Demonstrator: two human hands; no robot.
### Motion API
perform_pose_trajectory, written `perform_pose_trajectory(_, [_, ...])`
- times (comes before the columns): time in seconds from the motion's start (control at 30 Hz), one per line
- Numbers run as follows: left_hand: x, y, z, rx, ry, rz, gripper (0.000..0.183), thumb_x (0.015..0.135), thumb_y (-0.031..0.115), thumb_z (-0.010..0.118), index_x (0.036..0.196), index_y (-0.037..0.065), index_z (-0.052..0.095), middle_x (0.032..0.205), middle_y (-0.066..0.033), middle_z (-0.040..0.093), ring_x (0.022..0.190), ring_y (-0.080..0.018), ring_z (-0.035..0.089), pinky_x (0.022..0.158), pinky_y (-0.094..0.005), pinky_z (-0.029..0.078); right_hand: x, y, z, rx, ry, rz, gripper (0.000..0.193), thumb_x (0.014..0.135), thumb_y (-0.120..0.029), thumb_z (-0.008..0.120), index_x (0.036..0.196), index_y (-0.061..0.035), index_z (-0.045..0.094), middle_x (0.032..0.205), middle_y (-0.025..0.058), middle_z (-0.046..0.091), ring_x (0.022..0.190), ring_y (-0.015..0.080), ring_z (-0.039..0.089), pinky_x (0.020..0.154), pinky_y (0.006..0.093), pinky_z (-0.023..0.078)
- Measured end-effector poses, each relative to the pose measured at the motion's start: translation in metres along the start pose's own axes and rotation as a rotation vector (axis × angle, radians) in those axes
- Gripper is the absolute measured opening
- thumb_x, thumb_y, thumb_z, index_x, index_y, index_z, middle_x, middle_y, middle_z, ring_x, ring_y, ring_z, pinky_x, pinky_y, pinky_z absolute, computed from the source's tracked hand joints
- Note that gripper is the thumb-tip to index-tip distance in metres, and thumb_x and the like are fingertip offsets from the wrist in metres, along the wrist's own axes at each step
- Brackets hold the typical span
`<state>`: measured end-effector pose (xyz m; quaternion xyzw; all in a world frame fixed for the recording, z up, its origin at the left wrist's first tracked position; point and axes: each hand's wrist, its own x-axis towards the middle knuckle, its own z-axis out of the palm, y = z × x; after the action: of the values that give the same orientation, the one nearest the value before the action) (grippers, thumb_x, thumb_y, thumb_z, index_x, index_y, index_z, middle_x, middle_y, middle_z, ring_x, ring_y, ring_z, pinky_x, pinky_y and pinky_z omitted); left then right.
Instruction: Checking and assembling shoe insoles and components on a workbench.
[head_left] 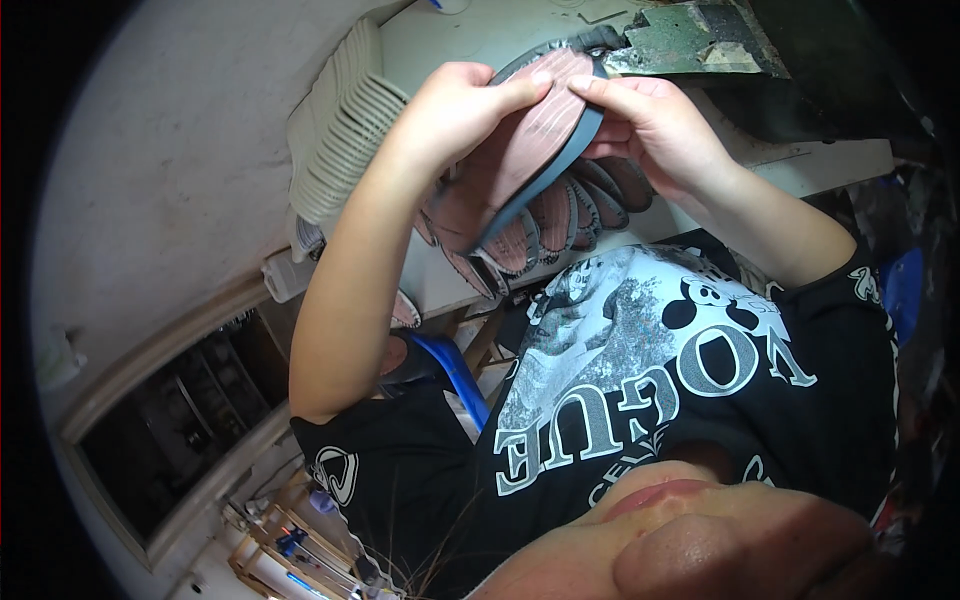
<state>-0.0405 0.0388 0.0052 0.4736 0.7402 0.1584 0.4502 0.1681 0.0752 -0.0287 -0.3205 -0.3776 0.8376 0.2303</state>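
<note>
Beside one pale wall, one whitish worktable is seen. Large outlined capitals are printed, upside down to the view, on one black T-shirt. Beige curved pieces, over ten, are nested in one stack. Above heaped pink insoles, too overlapped to be counted, one dark-edged insole is pinched by the left hand and right hand.

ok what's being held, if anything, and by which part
A pink-faced, dark-edged shoe piece, by its far end, between left grip and right grip, thumbs on the pink face.
</note>
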Motion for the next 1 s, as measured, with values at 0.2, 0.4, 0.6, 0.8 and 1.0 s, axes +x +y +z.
perform_pose_trajectory(0.2, [-0.025,-0.006,0.036,-0.408,0.018,-0.073,0.056,0.084,0.05,0.067,0.092,-0.006,0.068,0.082,-0.0149,0.069,0.071,-0.0208,0.067,0.064,-0.0323,0.053,-0.036,0.017,0.003,-0.316,-0.178,-0.016,0.037,0.088,-0.032,0.067,0.109,-0.0022,0.064,0.098,0.006,0.068,0.085,0.0105,0.065,0.073,0.0227,0.052])
perform_pose_trajectory(0.4, [-0.039,-0.005,0.033,-0.32,-0.006,-0.069,0.061,0.083,0.051,0.066,0.083,-0.01,0.067,0.07,-0.0166,0.067,0.057,-0.0218,0.068,0.051,-0.0278,0.056,-0.033,0.035,-0.015,-0.406,-0.132,-0.023,0.032,0.086,-0.034,0.07,0.101,-0.0056,0.069,0.09,0.0015,0.069,0.081,0.0073,0.063,0.069,0.0232,0.05])
perform_pose_trajectory(0.6, [-0.038,-0.006,0.026,-0.266,0.063,-0.016,0.048,0.068,0.044,0.083,0.066,0.002,0.06,0.055,-0.0014,0.05,0.048,-0.0105,0.046,0.049,-0.0256,0.04,-0.023,0.02,-0.01,-0.313,-0.087,0.005,0.03,0.087,-0.025,0.07,0.1,0.0019,0.067,0.089,0.0058,0.069,0.077,0.0086,0.065,0.068,0.0245,0.052])
perform_pose_trajectory(0.8, [-0.028,-0.002,0.04,-0.424,0.258,0.026,0.043,0.069,0.04,0.084,0.061,0.01,0.054,0.049,0.0021,0.043,0.044,-0.0084,0.041,0.044,-0.024,0.032,-0.032,0.033,-0.029,-0.261,-0.15,0.024,0.03,0.088,-0.026,0.069,0.098,0.0015,0.066,0.089,0.0068,0.069,0.076,0.0096,0.065,0.066,0.0232,0.052])
perform_pose_trajectory(1.0, [-0.006,0.0,0.02,-0.498,0.259,0.02,0.043,0.072,0.038,0.082,0.064,0.005,0.056,0.049,-0.0005,0.049,0.04,-0.009,0.043,0.041,-0.0235,0.036,-0.067,0.038,-0.017,-0.14,-0.243,0.229,0.031,0.092,-0.028,0.063,0.101,0.0018,0.066,0.091,0.0118,0.07,0.075,0.0157,0.069,0.07,0.0273,0.055])
